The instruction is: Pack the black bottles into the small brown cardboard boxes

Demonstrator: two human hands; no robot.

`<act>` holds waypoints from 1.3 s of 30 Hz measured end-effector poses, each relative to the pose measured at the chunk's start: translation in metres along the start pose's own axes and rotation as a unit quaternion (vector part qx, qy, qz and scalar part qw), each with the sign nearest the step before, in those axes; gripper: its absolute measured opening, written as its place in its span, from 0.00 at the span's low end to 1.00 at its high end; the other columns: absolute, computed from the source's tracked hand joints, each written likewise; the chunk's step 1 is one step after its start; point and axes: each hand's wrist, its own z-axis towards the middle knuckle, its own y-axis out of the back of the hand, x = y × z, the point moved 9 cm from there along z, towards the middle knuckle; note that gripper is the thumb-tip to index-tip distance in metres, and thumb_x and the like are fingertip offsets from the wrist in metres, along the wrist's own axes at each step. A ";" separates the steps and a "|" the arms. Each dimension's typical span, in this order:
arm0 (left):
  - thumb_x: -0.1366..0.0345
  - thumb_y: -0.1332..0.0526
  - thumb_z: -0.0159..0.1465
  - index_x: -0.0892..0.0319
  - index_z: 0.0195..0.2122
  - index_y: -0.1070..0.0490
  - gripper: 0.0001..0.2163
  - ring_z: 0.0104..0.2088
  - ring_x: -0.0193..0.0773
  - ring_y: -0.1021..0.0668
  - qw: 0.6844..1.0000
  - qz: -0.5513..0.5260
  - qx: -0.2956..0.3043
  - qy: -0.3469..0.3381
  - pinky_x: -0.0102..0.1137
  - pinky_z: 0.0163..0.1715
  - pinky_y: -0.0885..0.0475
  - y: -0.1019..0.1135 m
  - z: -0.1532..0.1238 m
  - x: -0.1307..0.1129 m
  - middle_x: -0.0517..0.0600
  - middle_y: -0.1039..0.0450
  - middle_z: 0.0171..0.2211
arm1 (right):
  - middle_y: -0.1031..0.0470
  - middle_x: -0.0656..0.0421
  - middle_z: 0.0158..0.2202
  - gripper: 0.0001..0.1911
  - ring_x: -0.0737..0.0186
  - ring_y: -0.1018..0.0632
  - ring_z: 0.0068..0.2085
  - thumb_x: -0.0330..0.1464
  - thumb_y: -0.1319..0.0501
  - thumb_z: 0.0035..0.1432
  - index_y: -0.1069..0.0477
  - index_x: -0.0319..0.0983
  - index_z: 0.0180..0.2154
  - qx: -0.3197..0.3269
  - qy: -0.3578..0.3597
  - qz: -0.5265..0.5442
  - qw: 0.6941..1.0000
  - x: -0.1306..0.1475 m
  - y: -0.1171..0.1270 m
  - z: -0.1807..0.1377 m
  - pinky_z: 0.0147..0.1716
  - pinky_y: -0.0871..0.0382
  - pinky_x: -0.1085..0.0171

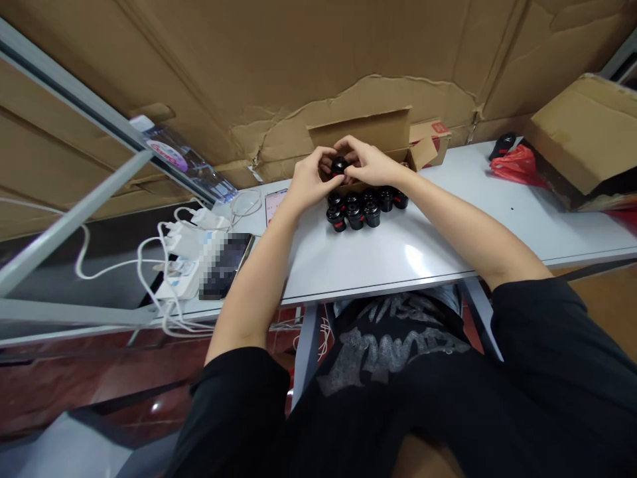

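Between my left hand [309,179] and my right hand [372,163] is a small black lidded jar [339,164] with a red mark. The fingers of both hands curl round it from either side, above the near edge of an open cardboard carton [368,129]. Just in front of the carton, several similar black jars [355,216] stand upright in close rows on the white table [348,265]. Some of these show red labels. My hands hide part of the carton's inside.
A phone [229,265] lies left beside a white power strip [186,279] with tangled cables. A plastic bottle [186,159] leans by the metal frame. On the right are a red plastic bag [517,166], a black item [503,145] and a larger cardboard box [587,133].
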 end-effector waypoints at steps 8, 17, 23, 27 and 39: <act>0.62 0.25 0.67 0.50 0.64 0.14 0.23 0.56 0.58 0.13 0.994 0.092 0.050 -0.010 0.55 0.70 0.18 0.001 0.024 0.016 0.57 0.09 0.54 | 0.08 0.48 0.60 0.30 0.55 0.08 0.48 0.19 0.44 0.67 0.29 0.36 0.67 -0.070 -0.013 -0.059 0.996 -0.003 0.008 0.005 0.61 0.09 0.50; 0.68 0.12 0.57 0.51 0.50 0.16 0.23 0.68 0.73 0.15 0.982 0.154 0.068 0.088 0.60 0.70 0.17 -0.007 0.034 0.043 0.63 0.17 0.63 | 0.07 0.52 0.51 0.24 0.53 0.09 0.50 0.18 0.41 0.66 0.22 0.36 0.60 -0.091 -0.003 -0.087 0.992 0.000 0.010 0.005 0.66 0.11 0.47; 0.67 0.09 0.53 0.50 0.45 0.17 0.24 0.60 0.69 0.13 0.977 0.163 0.077 0.116 0.61 0.69 0.17 -0.011 0.043 0.055 0.58 0.16 0.53 | 0.07 0.54 0.45 0.21 0.53 0.08 0.46 0.19 0.39 0.64 0.17 0.36 0.55 -0.082 -0.003 -0.083 0.993 0.003 0.010 0.004 0.63 0.09 0.49; 0.66 0.08 0.48 0.51 0.41 0.18 0.25 0.52 0.63 0.14 0.984 0.145 0.054 0.086 0.61 0.66 0.15 -0.015 0.047 0.065 0.56 0.17 0.47 | 0.07 0.54 0.43 0.18 0.53 0.08 0.45 0.23 0.37 0.65 0.14 0.37 0.52 -0.074 -0.001 -0.085 0.994 0.003 0.009 0.005 0.61 0.08 0.50; 0.61 0.13 0.57 0.48 0.45 0.13 0.18 0.40 0.51 0.19 0.992 0.077 0.097 0.003 0.49 0.54 0.17 -0.001 0.040 0.047 0.49 0.20 0.35 | 0.08 0.53 0.42 0.16 0.54 0.08 0.41 0.23 0.36 0.64 0.12 0.36 0.49 -0.069 -0.007 -0.044 0.997 0.009 0.010 0.002 0.55 0.06 0.53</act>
